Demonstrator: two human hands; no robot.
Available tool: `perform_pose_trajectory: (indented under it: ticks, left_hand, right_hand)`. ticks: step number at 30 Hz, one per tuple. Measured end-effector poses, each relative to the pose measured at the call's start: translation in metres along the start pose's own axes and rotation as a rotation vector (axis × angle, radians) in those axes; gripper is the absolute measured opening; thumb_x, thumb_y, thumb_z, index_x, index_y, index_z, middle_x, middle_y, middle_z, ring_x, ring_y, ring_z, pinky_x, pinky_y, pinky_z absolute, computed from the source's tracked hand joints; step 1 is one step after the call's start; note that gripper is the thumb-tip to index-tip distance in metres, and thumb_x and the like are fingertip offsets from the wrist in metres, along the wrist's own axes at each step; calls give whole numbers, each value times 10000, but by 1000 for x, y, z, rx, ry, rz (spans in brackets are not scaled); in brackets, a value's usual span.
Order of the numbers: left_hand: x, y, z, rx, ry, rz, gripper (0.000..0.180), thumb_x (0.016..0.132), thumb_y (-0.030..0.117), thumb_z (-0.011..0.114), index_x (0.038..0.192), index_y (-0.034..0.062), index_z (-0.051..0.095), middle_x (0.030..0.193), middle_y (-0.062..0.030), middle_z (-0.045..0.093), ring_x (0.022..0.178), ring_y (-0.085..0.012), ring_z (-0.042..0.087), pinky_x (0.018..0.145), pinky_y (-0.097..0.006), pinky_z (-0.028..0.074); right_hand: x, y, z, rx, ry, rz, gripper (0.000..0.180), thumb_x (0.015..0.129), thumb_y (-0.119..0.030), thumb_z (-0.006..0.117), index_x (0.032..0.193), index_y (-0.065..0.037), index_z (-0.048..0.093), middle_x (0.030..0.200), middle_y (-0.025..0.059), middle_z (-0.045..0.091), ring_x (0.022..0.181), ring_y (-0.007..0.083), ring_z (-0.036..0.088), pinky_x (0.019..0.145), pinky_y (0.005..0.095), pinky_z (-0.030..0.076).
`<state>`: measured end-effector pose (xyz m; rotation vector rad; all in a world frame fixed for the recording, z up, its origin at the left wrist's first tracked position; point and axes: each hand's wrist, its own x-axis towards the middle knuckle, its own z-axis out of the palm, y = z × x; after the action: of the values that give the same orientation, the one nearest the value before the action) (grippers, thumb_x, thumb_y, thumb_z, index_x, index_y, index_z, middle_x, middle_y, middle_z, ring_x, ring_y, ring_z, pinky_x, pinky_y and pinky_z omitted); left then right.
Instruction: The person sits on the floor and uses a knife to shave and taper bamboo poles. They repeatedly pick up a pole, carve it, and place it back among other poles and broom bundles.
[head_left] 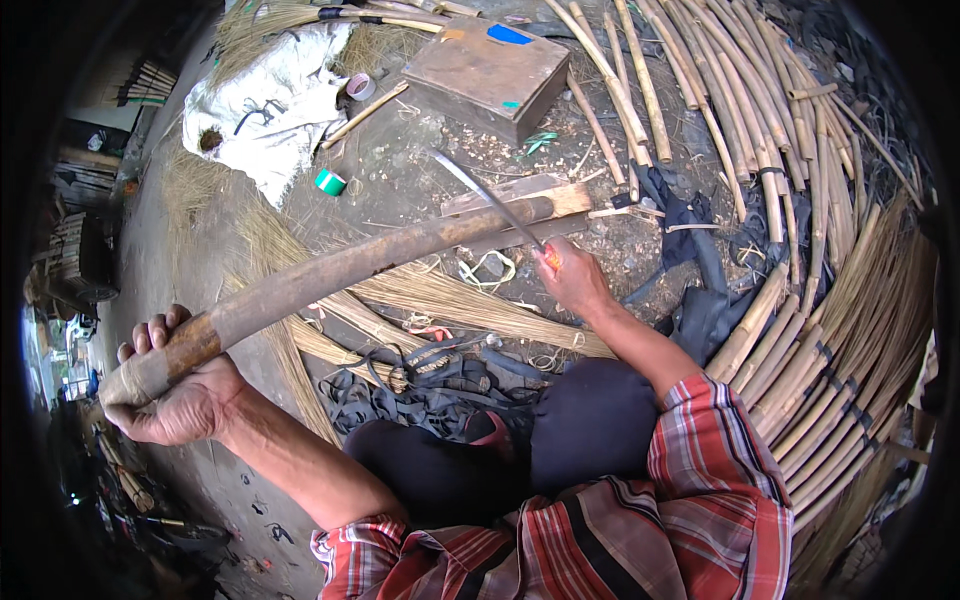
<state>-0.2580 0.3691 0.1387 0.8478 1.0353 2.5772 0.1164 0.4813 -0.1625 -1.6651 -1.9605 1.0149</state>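
A thick brown wooden pole (370,265) slants from the lower left up to the middle. My left hand (190,400) has its fingers wrapped round the near end. The far end of the pole is pale and freshly cut, over a small wooden block (515,190) on the ground. My right hand (575,278) is closed on the orange handle of a long, narrow knife (470,178). The blade passes across the pole close to its pale end, its tip pointing up and left. Whether the edge touches the wood, I cannot tell.
Broom-stick bundles (480,310) and black rubber strips (440,390) lie before my knees. Bamboo-handled brooms (790,400) are stacked at right. A wooden box (490,75), white sack (275,105) and green tape roll (330,182) are farther off. Wood chips litter the ground.
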Motion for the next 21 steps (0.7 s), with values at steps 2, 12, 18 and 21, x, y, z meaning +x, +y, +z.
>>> perform_pose_trajectory:
  ticks: [2,12,18,21]
  left_hand:
    - [0,-1,-5,-85,-85,7,789,812,819,594,1002,54,548,814,-80,515,690,-228,539,786,-433,456]
    - [67,1,-72,-206,-125,-64,876,770,916,378,887,56,504,813,-109,472,711,-268,468,717,-456,410]
    - [63,-12,-45,-280,-173,41,665,863,758,394,812,108,522,720,-117,480,635,-282,477,632,-469,410]
    - [30,-17,-7,-50,221,146,576,917,813,445,834,260,581,583,42,459,512,-130,461,488,-333,370]
  right_hand:
    - [0,2,0,36,17,59,334,1012,-344,604,1109,-25,624,932,288,718,856,488,706,757,552,554]
    - [11,-3,9,353,84,5,278,987,-307,657,983,-29,648,819,228,707,746,437,704,670,514,534]
    - [2,-6,6,80,33,-283,294,980,-297,645,1027,-7,667,863,212,725,783,427,723,738,506,579]
    - [-1,0,1,167,7,-52,296,972,-299,650,1035,-10,667,898,229,727,837,423,726,779,519,572]
